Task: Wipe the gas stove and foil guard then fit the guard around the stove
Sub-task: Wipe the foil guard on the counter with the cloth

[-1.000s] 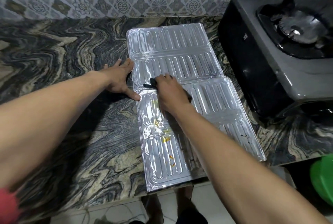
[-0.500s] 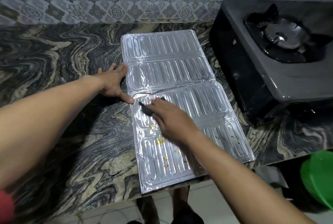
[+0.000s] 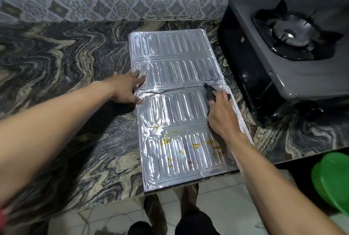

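Note:
The silver ribbed foil guard (image 3: 175,75) lies flat and unfolded on the marble counter, its near end hanging over the front edge. Yellow food stains (image 3: 195,145) dot its near panels. My left hand (image 3: 128,88) lies flat with spread fingers on the guard's left edge at the middle fold. My right hand (image 3: 222,115) presses a dark cloth (image 3: 209,93) onto the guard's right side, just below the fold. The grey gas stove (image 3: 283,72) with its black burner (image 3: 290,36) stands at the right, a short gap from the guard.
The swirled marble counter (image 3: 66,68) stretches left of the guard. A patterned tile wall (image 3: 120,8) runs along the back. A green plastic lid or bowl (image 3: 332,180) sits below the counter at the lower right. My feet show on the tiled floor (image 3: 117,217).
My right hand has slid the cloth from the guard's left side across to its right side near the fold. My left hand stays pressed on the left edge.

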{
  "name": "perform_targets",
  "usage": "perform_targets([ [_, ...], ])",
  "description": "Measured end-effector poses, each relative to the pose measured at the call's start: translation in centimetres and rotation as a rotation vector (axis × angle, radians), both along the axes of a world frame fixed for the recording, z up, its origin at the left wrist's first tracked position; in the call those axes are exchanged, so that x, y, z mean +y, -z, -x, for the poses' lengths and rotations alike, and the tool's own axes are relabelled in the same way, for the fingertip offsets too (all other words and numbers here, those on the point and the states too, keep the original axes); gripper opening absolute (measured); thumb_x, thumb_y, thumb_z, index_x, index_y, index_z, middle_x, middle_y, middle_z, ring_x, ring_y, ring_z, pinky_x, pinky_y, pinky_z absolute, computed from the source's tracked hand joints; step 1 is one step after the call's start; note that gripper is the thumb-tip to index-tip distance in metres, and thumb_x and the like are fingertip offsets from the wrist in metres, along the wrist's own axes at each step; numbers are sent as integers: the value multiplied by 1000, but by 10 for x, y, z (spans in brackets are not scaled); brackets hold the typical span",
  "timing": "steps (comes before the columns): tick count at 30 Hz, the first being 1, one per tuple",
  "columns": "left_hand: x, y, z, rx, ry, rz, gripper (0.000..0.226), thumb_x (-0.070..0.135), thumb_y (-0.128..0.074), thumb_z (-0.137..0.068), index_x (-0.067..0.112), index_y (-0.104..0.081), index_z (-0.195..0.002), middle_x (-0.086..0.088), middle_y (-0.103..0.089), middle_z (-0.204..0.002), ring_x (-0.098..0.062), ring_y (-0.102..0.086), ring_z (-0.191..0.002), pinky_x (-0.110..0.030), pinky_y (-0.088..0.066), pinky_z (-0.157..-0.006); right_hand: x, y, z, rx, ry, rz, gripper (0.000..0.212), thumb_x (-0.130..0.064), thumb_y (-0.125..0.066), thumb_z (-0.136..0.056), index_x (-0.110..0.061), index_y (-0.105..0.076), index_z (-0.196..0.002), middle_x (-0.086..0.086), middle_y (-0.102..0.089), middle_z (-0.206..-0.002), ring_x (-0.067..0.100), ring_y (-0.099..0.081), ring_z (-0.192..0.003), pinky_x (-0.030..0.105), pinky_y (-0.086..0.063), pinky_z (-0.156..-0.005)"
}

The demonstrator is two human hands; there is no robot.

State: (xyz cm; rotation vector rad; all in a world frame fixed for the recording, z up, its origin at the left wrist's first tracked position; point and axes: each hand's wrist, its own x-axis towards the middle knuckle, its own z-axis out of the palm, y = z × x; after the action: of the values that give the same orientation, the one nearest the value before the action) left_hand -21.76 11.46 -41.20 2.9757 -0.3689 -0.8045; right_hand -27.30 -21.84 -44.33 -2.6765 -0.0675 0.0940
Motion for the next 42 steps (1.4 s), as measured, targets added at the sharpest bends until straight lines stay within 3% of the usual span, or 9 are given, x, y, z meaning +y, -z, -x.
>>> perform_targets([
  [5, -4, 0, -5, 26, -4, -57, 105, 61, -65, -81, 29, -1, -157, 0, 10, -166, -25, -1, -153, -56, -5, -120, 90, -1, 66, -52, -347, 7, 52, -2, -40, -99, -5, -28, -150, 15, -22, -160, 27, -11, -150, 48, -12, -121],
  [8, -8, -1, -7, 30, -9, -90, 106, 59, -67, -81, 28, -1, -157, -1, 10, -166, -26, -3, -153, -55, -6, -121, 136, 1, 102, -6, -591, 21, 58, -7, -40, -97, -5, -24, -152, 15, -16, -162, 26, -7, -151, 45, -2, -122],
  [12, -17, -6, -3, 36, -36, -131, 104, 53, -67, -84, 26, 1, -157, -2, 11, -166, -27, -2, -153, -56, -6, -121, 117, 0, 115, 26, -725, 53, 74, -1, -45, -87, -8, -16, -155, 12, -7, -164, 23, 1, -151, 42, 5, -122],
  [19, -31, -11, 5, 53, -133, -178, 99, 48, -66, -87, 26, 1, -157, -3, 9, -166, -30, -8, -152, -53, -19, -120, -9, 1, 68, -14, -379, -11, 79, 11, -48, -88, -18, -16, -155, -1, -9, -163, 17, -1, -150, 42, -4, -123],
  [23, -49, -20, 25, -65, -165, -192, 88, 29, -64, -87, 22, -10, -157, -10, -4, -166, -32, -18, -149, -54, -24, -118, -57, 5, 47, 43, -301, 12, 77, 10, -45, -88, -12, -14, -156, 8, -6, -164, 18, 4, -151, 42, -4, -123],
  [26, -67, -16, 59, -119, -97, -131, 95, 17, -67, -81, 22, -11, -158, -6, 2, -166, -31, -17, -150, -55, -17, -120, -75, 5, 40, 25, -228, -3, 68, 6, -39, -95, -14, -16, -155, 9, -2, -164, 19, 8, -151, 43, -4, -123],
  [32, -77, -10, 87, -54, -107, -90, 80, 16, -58, -87, 26, -20, -157, -4, -2, -167, -36, -33, -143, -43, -36, -113, -43, -1, 65, -15, -151, 61, 76, 4, -48, -91, -6, -10, -155, 18, -2, -163, 29, 4, -151, 43, 0, -122],
  [35, -85, -18, 85, -36, -108, -103, 78, 8, -53, -86, 20, -22, -157, -3, -1, -167, -33, -32, -145, -40, -36, -113, 17, 1, 106, -4, -355, 45, 89, 12, -51, -80, -6, -5, -155, 18, -2, -163, 29, 4, -150, 44, 1, -122],
  [42, -89, -21, 88, -9, -149, -79, 79, 2, -46, -90, 21, -11, -158, -3, 6, -166, -32, -22, -149, -36, -28, -115, 66, 5, 166, -33, -943, 47, 67, -8, -43, -91, -10, -19, -154, 12, -14, -163, 26, -3, -151, 40, 1, -122],
])
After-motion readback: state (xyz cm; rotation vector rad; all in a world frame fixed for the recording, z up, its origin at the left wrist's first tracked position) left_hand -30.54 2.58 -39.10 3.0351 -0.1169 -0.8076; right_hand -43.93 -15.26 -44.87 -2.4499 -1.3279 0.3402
